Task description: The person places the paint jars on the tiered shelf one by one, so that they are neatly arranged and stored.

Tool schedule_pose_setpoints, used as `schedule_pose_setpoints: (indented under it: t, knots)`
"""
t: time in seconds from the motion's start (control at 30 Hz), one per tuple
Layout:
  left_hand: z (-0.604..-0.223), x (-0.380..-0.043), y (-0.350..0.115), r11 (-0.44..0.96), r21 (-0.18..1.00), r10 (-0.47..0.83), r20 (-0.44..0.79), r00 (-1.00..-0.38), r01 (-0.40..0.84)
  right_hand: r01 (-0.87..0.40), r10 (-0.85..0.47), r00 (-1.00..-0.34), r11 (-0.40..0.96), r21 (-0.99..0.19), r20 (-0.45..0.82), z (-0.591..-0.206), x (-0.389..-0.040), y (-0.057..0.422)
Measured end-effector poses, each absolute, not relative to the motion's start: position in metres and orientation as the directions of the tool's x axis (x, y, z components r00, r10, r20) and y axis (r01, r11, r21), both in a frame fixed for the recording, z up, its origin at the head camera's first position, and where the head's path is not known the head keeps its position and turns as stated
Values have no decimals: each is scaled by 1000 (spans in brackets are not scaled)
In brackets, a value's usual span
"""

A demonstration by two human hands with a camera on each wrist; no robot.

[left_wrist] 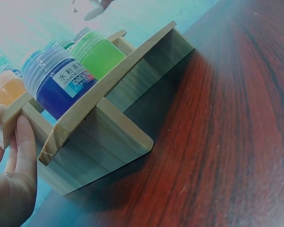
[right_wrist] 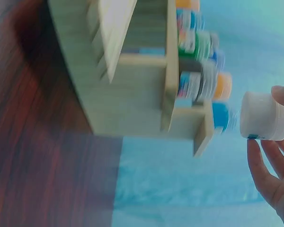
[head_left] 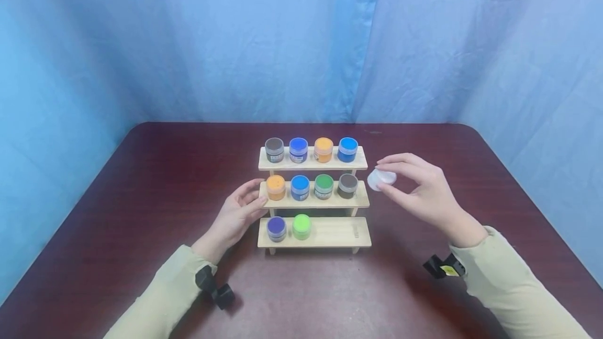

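Note:
A three-step wooden display rack [head_left: 330, 226] stands in the middle of the table, bearing small clear-lidded paint jars. My left hand [head_left: 233, 221] grips the left end of its middle step, thumb at the board's edge and fingers beneath, as the left wrist view shows. To the right of the rack, my right hand [head_left: 426, 192] pinches a white paint jar [right_wrist: 260, 116] between thumb and fingers, in the air near the top and middle steps. On the bottom step, a purple jar [head_left: 276, 229] and a light green jar [head_left: 302, 227] sit at the left; bare wood shows right of them.
The middle step holds an orange jar [head_left: 276, 188], a blue, a green and a dark one. Another row, ending in a blue jar [head_left: 348, 149], lines the top step. Blue curtains [head_left: 254, 46] hang behind the dark red wooden table [head_left: 188, 161].

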State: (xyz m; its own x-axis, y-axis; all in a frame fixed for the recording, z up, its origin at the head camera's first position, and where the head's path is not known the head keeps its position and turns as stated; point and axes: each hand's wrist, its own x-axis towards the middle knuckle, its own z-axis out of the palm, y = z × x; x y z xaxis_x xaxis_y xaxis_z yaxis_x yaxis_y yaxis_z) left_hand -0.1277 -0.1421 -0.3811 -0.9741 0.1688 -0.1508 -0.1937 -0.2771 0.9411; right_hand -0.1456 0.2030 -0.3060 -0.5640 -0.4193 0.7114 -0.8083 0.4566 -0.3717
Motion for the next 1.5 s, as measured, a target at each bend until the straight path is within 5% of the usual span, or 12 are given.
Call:
schedule_pose_setpoints:
  t: [0.47,0.8,1.5]
  knots:
    - [-382,-127,-143,-292,938,178,-138,-974,-186,-932,-623,-361,256,-255,694,-311,-131,154]
    - [-381,-128,-143,-279,942,177,-143,-974,-188,-957,-703,-288,231,-173,651,-331,-127,142]
    - [-379,-127,-142,-276,940,174,-156,-972,-200,-944,-824,-295,329,-14,485,-351,-120,136]
